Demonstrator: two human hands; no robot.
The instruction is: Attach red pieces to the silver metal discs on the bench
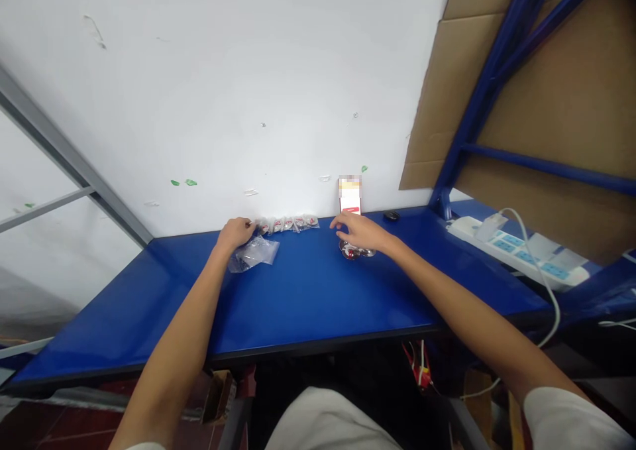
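Note:
My left hand [235,232] is at the back left of the blue table, its fingers pinched together at the left end of a row of small clear packets [289,224] with red marks. What the fingertips hold is too small to make out. Just below that hand lies a crumpled clear plastic bag [258,252]. Over on the right, my right hand [362,230] is open with loosely bent fingers, above shiny clear-and-red small items [350,252] that it partly hides. Behind it, a white-and-red box [350,201] stands against the wall.
A small black object [391,216] lies near the wall on the blue table [308,297]. At the right is a white power strip [517,251] with a plugged-in charger and a looping cable [552,297]. A blue metal frame [467,115] with cardboard rises behind it.

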